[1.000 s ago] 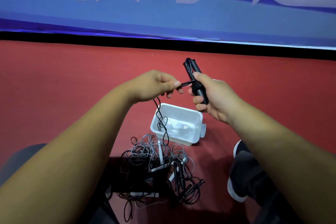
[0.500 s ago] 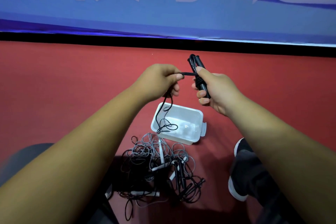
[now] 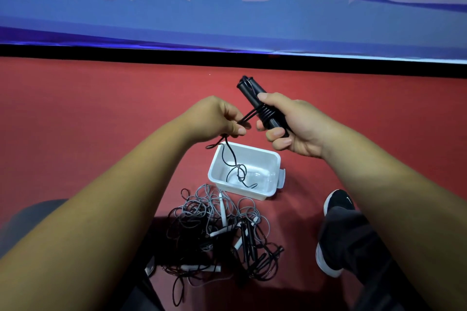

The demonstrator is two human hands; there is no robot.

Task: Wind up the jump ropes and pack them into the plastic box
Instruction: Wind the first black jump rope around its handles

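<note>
The right hand (image 3: 298, 126) grips the black handles (image 3: 255, 98) with cord coiled round them. The left hand (image 3: 214, 118) pinches the black rope (image 3: 249, 116), whose tail hangs into the plastic box (image 3: 274, 159) on the floor, beside tangled ropes (image 3: 217, 230).

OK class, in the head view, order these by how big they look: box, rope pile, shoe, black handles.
1. rope pile
2. box
3. shoe, partly hidden by the trouser leg
4. black handles, though nearer the camera
</note>
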